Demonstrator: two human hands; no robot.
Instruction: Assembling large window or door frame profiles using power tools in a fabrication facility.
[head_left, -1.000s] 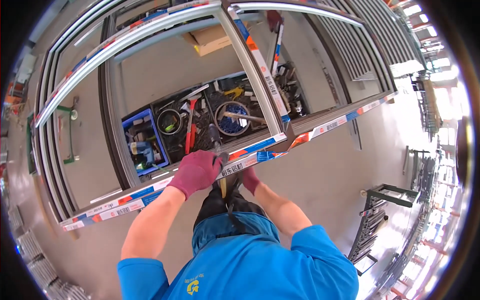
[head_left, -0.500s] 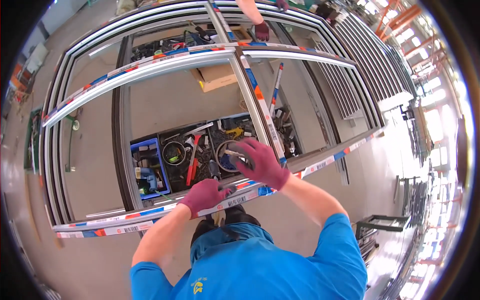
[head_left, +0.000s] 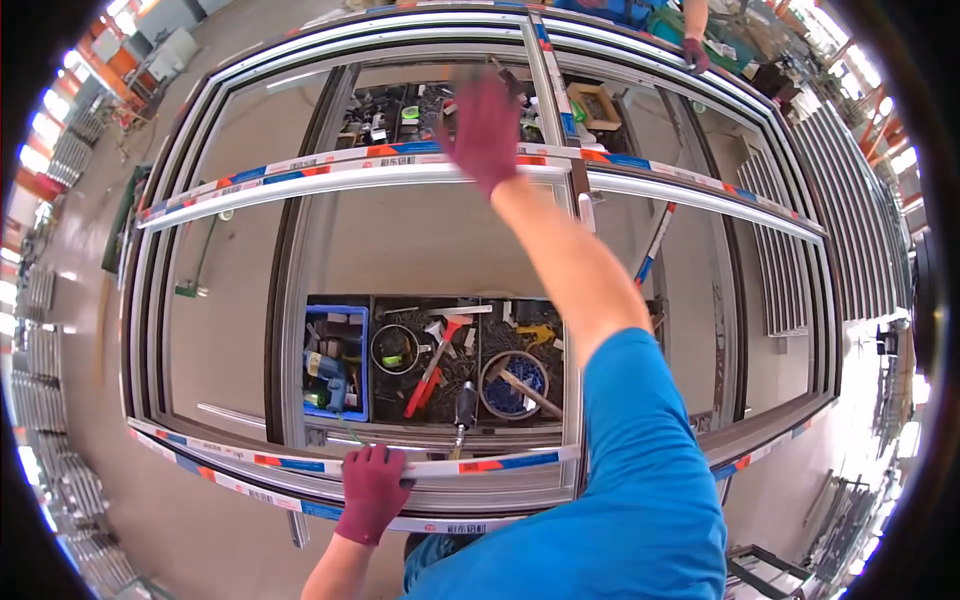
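Note:
A large metal window frame (head_left: 480,468) with silvery rails and printed tape strips lies across in front of me. My left hand (head_left: 372,490), in a dark red glove, has its fingers closed over the near rail. My right hand (head_left: 482,130), gloved alike, reaches far over the taped cross rail (head_left: 380,157); motion blurs its fingers. Below, through the frame opening, a hammer (head_left: 530,388) with a wooden handle rests in a round bowl (head_left: 485,395) of blue bits. A screwdriver-like tool (head_left: 465,408) stands near the close rail.
Beneath the frame are a red-handled tool (head_left: 430,380), a second round container (head_left: 376,350) and a blue bin (head_left: 364,385) holding a power tool. A co-worker's gloved hand (head_left: 695,55) rests on the far rail. Stacked metal profiles (head_left: 850,220) stand at the right.
My right hand has left the bowl area and stretched away across the frame. The hammer now lies in the bowl. My left hand remains at the near rail. The view has shifted.

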